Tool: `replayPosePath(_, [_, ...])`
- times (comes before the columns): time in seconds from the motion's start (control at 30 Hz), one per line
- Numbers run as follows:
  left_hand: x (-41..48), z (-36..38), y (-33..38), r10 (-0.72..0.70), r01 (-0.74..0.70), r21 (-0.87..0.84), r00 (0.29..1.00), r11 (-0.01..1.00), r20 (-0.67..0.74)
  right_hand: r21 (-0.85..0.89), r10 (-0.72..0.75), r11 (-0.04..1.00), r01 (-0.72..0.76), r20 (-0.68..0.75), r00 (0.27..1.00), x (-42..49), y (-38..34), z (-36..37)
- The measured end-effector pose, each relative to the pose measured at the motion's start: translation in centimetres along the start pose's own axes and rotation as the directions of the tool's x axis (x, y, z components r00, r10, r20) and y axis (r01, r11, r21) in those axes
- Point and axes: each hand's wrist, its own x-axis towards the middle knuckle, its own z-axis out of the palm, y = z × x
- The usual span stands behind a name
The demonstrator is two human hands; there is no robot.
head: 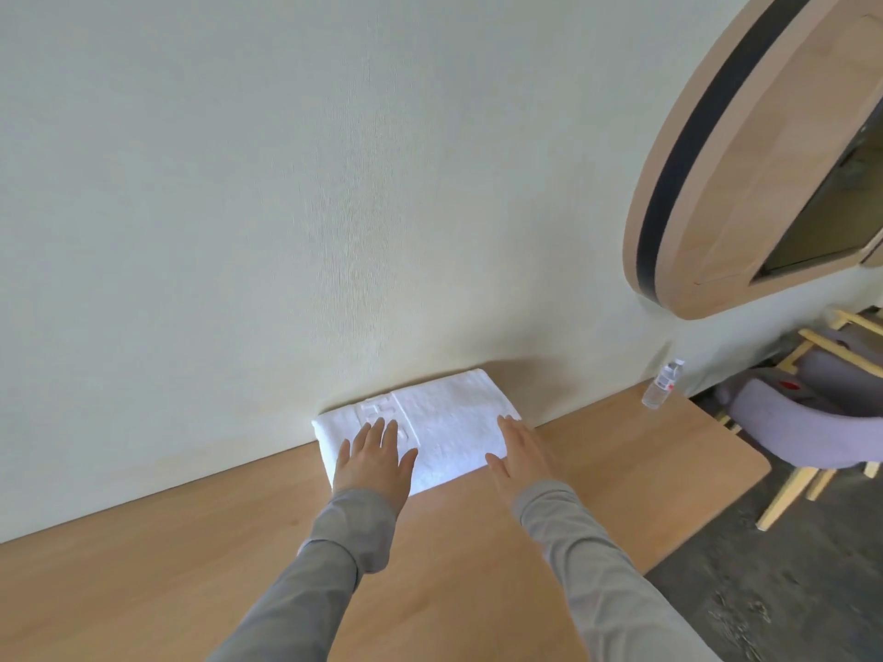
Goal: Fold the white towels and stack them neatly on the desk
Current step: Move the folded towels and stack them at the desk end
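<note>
A folded white towel [449, 422] lies flat on the wooden desk [200, 556], its far edge against the wall. An embossed band runs across its left part. My left hand [375, 458] rests palm down on the towel's near left corner, fingers spread. My right hand [521, 456] lies flat along the towel's near right edge, fingers straight and together. Neither hand grips anything. Both forearms wear grey sleeves. Only this one towel is visible.
A clear plastic water bottle [662, 384] stands at the desk's far right corner by the wall. A round wooden-framed mirror [707, 183] hangs on the wall above it. A lilac chair [802, 432] with pale wooden legs stands right of the desk on dark carpet.
</note>
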Motion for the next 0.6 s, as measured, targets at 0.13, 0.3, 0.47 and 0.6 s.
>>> replayPosePath(0.13, [1.9,2.5,0.0,-0.081,0.084,-0.085,0.996,0.993,0.043,0.016,-0.005,1.0,0.004,0.08,0.997,3.5,1.4,2.9])
replayPosePath(0.3, [4.0,6.7,0.8,-0.319,0.404,-0.424,0.912,0.811,0.259,0.087,0.023,0.995,-0.041,0.195,0.981,7.2,3.8,6.6])
replayPosePath(0.47, [5.7,10.9,1.7,-0.509,0.713,-0.53,0.7,0.459,0.501,0.207,0.131,0.956,-0.206,0.327,0.936,9.5,7.3,9.9])
replayPosePath(0.6, [6.5,12.8,2.7,-0.514,0.706,-0.645,0.452,-0.294,0.729,0.428,0.294,0.737,-0.524,0.495,0.818,10.4,9.5,11.8])
